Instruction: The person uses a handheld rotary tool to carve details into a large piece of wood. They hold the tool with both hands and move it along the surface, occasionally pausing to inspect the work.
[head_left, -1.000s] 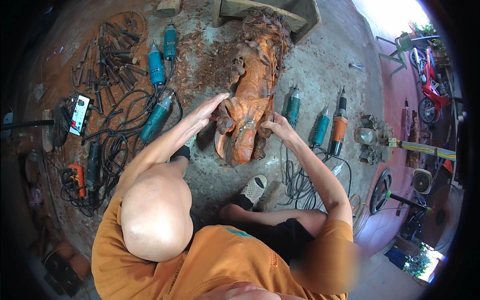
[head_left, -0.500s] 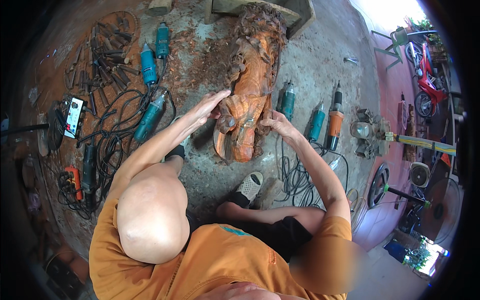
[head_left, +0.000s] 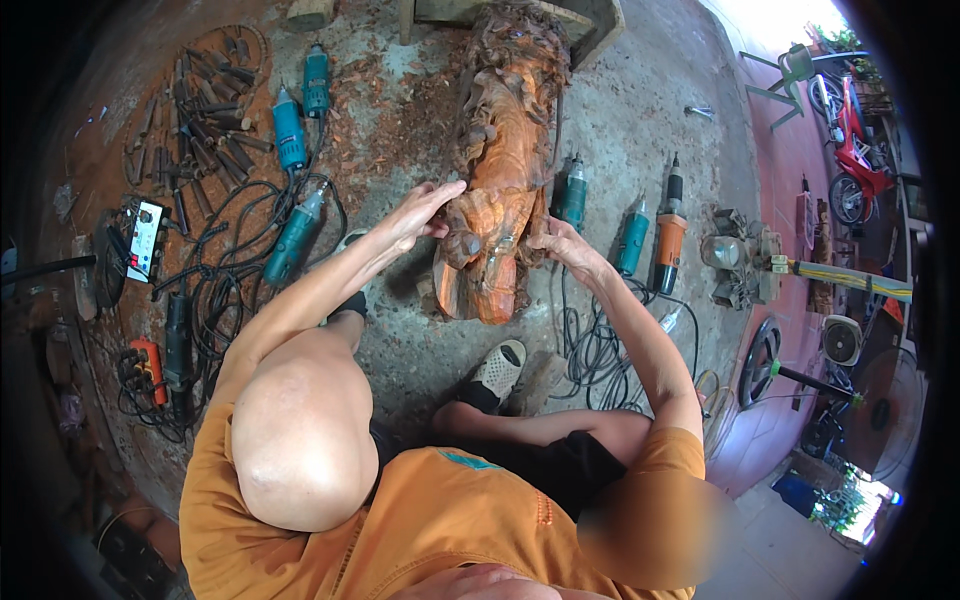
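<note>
A reddish-brown carved wooden sculpture [head_left: 505, 170] lies in front of me, its far end resting against a wooden stand [head_left: 600, 30]. My left hand [head_left: 425, 212] grips its left side, fingertips on the carving and the lower fingers partly hidden beneath. On the opposite side my right hand [head_left: 562, 243] is closed round the edge of the wood, some fingers hidden behind it. The near end of the carving points toward me, between my legs.
Teal rotary grinders [head_left: 296, 235] with tangled black cords lie to the left, and more, with an orange one [head_left: 669, 250], to the right. A pile of carving bits or chisels [head_left: 215, 110] sits far left. A white control box [head_left: 147, 240] and a metal vise-like block [head_left: 740, 255] flank me.
The carving has rolled slightly between my hands and its near end has turned a little to the right. Both hands keep their hold with only small shifts.
</note>
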